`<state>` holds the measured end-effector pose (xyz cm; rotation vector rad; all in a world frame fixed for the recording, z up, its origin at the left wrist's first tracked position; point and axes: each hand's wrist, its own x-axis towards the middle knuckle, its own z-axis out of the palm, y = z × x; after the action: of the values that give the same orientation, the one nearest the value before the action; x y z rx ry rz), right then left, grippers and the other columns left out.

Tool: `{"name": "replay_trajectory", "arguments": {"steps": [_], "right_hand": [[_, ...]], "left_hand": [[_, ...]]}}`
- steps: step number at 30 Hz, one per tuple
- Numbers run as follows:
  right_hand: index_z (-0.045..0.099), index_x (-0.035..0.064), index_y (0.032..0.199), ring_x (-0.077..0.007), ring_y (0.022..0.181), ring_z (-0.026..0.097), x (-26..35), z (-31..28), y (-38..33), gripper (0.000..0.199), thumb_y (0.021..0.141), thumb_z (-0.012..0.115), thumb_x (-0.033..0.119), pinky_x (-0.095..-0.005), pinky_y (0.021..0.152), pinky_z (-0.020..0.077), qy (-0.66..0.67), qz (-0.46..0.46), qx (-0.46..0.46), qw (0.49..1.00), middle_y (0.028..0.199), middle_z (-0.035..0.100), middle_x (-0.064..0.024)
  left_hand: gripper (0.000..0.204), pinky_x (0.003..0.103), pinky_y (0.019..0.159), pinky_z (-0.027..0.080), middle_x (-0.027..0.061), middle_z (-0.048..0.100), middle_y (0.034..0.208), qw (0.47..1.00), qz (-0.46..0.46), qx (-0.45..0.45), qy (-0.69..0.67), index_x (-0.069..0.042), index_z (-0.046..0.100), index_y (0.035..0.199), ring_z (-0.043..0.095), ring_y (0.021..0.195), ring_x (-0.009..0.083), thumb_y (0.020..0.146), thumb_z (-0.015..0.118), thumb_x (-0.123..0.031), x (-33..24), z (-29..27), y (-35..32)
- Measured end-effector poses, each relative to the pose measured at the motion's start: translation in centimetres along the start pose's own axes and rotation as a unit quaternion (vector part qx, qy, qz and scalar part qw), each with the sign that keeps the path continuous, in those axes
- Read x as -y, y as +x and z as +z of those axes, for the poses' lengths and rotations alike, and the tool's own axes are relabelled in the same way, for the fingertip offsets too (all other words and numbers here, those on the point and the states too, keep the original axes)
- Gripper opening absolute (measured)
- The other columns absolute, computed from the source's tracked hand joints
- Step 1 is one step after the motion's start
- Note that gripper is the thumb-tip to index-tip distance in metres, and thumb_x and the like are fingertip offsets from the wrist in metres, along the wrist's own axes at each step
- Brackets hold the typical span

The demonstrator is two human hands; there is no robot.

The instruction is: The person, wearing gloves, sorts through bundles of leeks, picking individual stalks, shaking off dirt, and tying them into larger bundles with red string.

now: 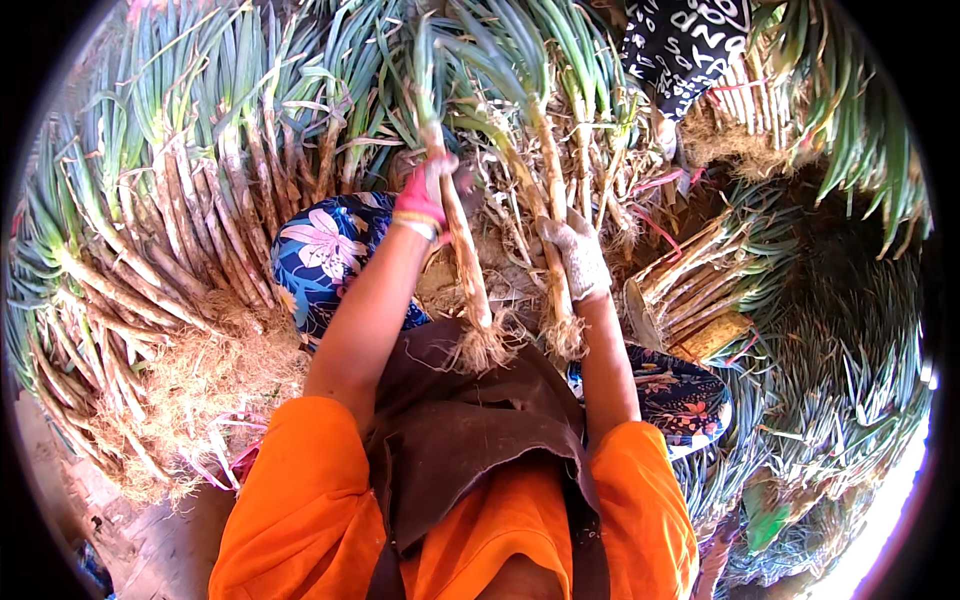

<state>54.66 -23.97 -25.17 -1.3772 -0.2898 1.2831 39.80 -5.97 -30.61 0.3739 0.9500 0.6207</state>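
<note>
Left hand (424, 192), pink-gloved, closed round one green-onion stalk (465, 255). Right hand (580, 258), white-gloved, pinching a second stalk (550, 168). Root ends (483, 346) toward brown apron (455, 425).

Left hand (425, 188) blurred; black patterned cloth (685, 50) cut by top edge; flowered cloth (325, 250) partly behind left forearm (366, 310).
</note>
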Motion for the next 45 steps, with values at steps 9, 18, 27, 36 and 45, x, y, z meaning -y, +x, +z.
{"name": "replay_trajectory", "arguments": {"steps": [9, 18, 27, 36, 45], "right_hand": [[0.053, -0.0041, 0.12, -0.03, 0.09, 0.063, -6.6, 1.0, -5.9, 0.039, 0.091, 0.058, 0.021, -0.0364, 0.083, 0.049, -0.261, -0.125, 0.01, 0.957, 0.097, 0.065, -0.0205], [0.046, -0.0033, 0.13, -0.0189, 0.101, 0.057, -3.2, 4.0, -12.5, 0.058, 0.088, 0.064, 0.031, -0.0354, 0.09, 0.0468, -0.256, -0.227, 0.162, 0.926, 0.112, 0.06, -0.0171], [0.062, 0.005, 0.106, -0.0104, 0.062, 0.052, -9.9, 2.7, -12.6, 0.02, 0.092, 0.055, 0.017, -0.0252, 0.054, 0.0458, 0.17, 0.021, 0.01, 0.985, 0.078, 0.057, -0.0006], [0.065, 0.0027, 0.109, -0.0099, 0.08, 0.058, -13.6, 4.1, -9.2, 0.026, 0.088, 0.06, 0.015, -0.0264, 0.069, 0.048, -0.144, -0.082, -0.018, 0.986, 0.088, 0.064, -0.0059], [0.063, -0.003, 0.108, -0.0192, 0.088, 0.064, -18.9, -0.5, -6.5, 0.028, 0.085, 0.057, 0.013, -0.0299, 0.078, 0.0518, -0.172, -0.086, -0.068, 0.979, 0.099, 0.065, -0.0098]], "left_hand": [[0.035, 0.053, 0.092, 0.05, 0.0167, 0.064, 0.108, 0.967, -0.112, 0.187, -0.129, -0.01, 0.057, 0.121, 0.063, 0.1, 0.0373, 0.093, 0.056, -0.03, 8.2, -0.6, -4.2], [0.037, 0.04, 0.07, 0.052, 0.0053, 0.06, 0.088, 0.914, -0.121, 0.373, -0.102, -0.005, 0.052, 0.124, 0.059, 0.072, 0.0228, 0.093, 0.059, -0.025, 4.2, 0.1, -11.5], [0.054, 0.022, 0.06, 0.053, 0.0008, 0.058, 0.08, 0.837, -0.244, 0.434, -0.227, 0.011, 0.039, 0.127, 0.059, 0.071, 0.0083, 0.09, 0.063, -0.021, -11.1, -0.8, -19.6], [0.026, 0.028, 0.069, 0.055, 0.0078, 0.064, 0.089, 0.842, -0.182, 0.42, -0.286, 0.001, 0.06, 0.104, 0.063, 0.08, 0.0152, 0.096, 0.055, -0.024, -13.0, -4.7, -17.5], [0.027, 0.029, 0.069, 0.055, 0.0078, 0.064, 0.088, 0.906, -0.087, 0.394, -0.131, 0.001, 0.059, 0.105, 0.063, 0.079, 0.0154, 0.096, 0.055, -0.024, -10.0, -2.6, -18.3]]}}
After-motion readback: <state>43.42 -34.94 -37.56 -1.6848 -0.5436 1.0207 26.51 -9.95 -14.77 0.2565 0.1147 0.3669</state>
